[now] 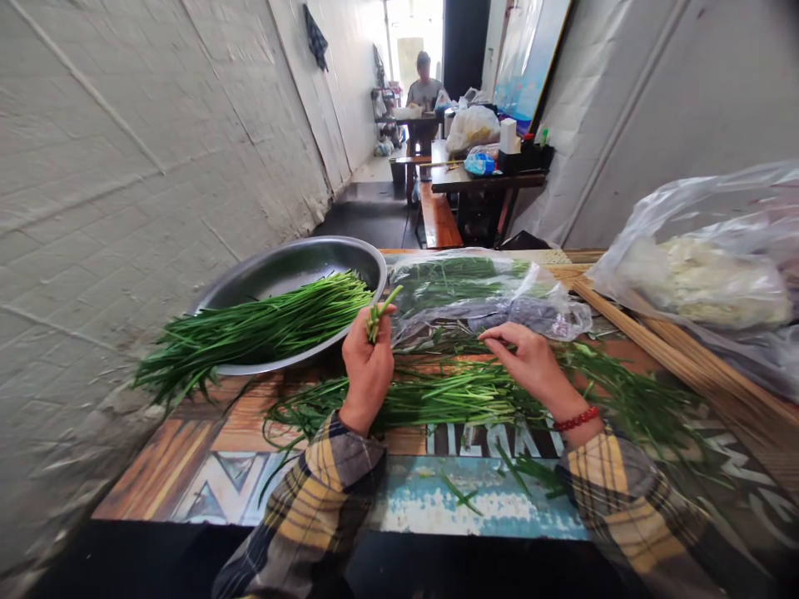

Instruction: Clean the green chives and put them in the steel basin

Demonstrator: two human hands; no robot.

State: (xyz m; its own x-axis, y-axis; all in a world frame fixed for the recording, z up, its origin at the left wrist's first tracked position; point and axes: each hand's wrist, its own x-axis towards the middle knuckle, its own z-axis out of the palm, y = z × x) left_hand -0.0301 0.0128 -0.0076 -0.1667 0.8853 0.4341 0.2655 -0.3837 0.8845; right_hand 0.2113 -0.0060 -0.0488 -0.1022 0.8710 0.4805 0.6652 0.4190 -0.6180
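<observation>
My left hand (366, 374) is closed around a small bunch of garlic chives (375, 323), whose pale cut ends stick up past the fingers. To its right, my right hand (530, 364) has thumb and forefinger pinched together; whatever is between them is too small to make out. Loose garlic chives (453, 398) lie across the table below and between both hands. A steel bowl (275, 266) at the left holds a thick heap of garlic chives (268, 326), their leafy ends hanging over its rim.
Behind my hands lies a clear plastic bag (462, 287) with more greens. Trimmed leaves (637, 395) are scattered at the right. Long wooden sticks (662, 341) and a bag of pale food (717, 274) occupy the right side. Another person (425, 87) sits far back.
</observation>
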